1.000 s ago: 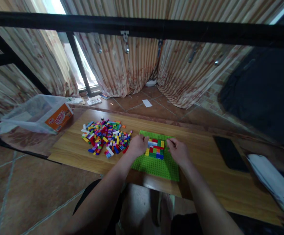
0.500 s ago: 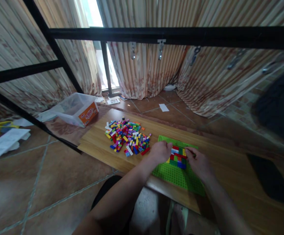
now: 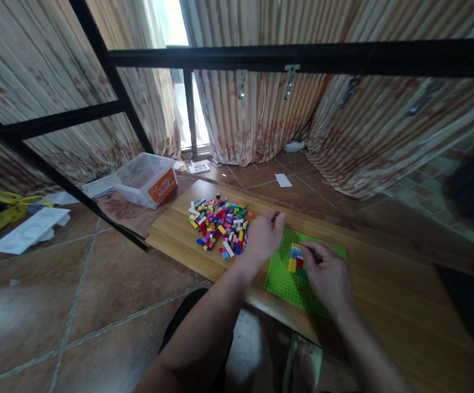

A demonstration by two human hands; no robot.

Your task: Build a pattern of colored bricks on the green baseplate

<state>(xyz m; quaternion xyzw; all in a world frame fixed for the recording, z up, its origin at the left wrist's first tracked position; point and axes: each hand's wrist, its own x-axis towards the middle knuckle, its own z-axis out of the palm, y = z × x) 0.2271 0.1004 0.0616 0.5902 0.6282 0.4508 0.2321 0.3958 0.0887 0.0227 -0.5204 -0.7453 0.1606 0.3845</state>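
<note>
A green studded baseplate [image 3: 280, 278] lies on the wooden board, bearing a block of toy bricks [image 3: 293, 265] in yellow, blue, white, red and green. My right hand [image 3: 329, 275] is over the right side of this block and hides much of it. Its thumb and fingers are pinched together at the bricks; whatever is between them is hidden. My left hand [image 3: 264, 237] hovers between the baseplate and a loose heap of coloured bricks [image 3: 219, 224], with thumb and forefinger loosely apart. Nothing shows in it.
A wooden board [image 3: 171, 234] carries everything, with a dark flat object [image 3: 466, 305] at its right. Beyond its left end stands a clear plastic bin [image 3: 138, 177] with an orange label. A black metal frame [image 3: 237, 58] crosses in front of the curtains.
My left hand has lifted off the block of bricks and shifted back toward the heap. My right hand has moved in over the block, covering more of it. The view has swung slightly left.
</note>
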